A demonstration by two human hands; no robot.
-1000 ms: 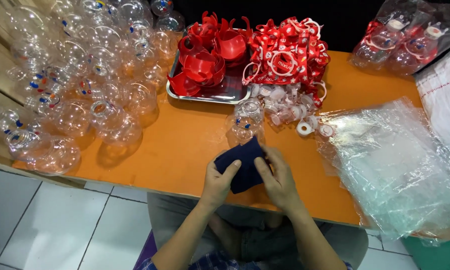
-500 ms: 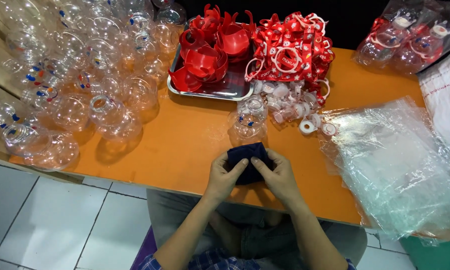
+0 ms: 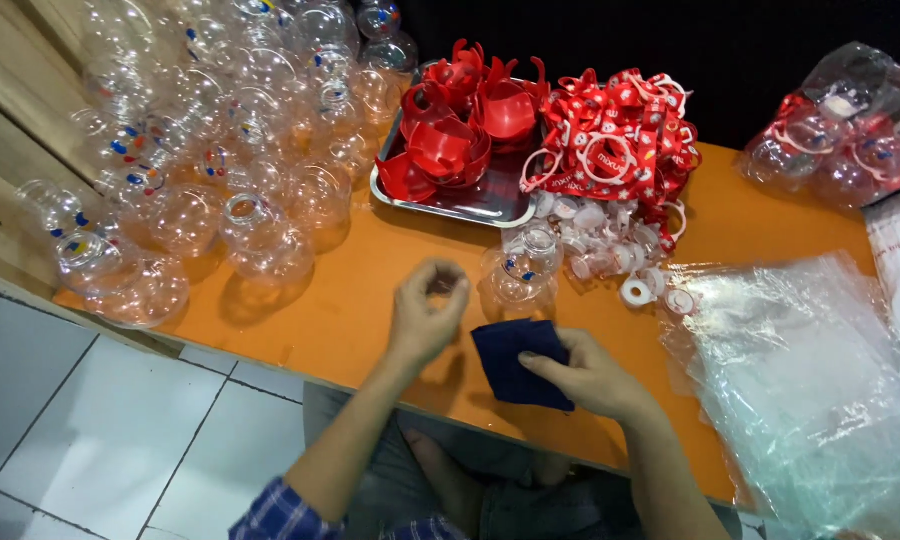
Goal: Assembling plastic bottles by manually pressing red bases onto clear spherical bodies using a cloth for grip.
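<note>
At the near edge of the orange table (image 3: pixel 350 320), the right hand (image 3: pixel 595 378) pinches a folded dark blue cloth (image 3: pixel 518 362) flat against the top, while the left hand (image 3: pixel 425 318) is curled closed around something small (too hidden to tell what), just beside a clear round bottle (image 3: pixel 522 272) standing between the hands and a metal tray (image 3: pixel 490 205) of red plastic parts (image 3: pixel 455 135). Judging by the large heap of clear bottles (image 3: pixel 220 150) at the left, the red straps (image 3: pixel 615 140) and white caps (image 3: pixel 610 250) beyond, and only a few bagged finished bottles (image 3: pixel 840 135) far right beside empty plastic bags (image 3: pixel 810 390), most of the work seems left.
</note>
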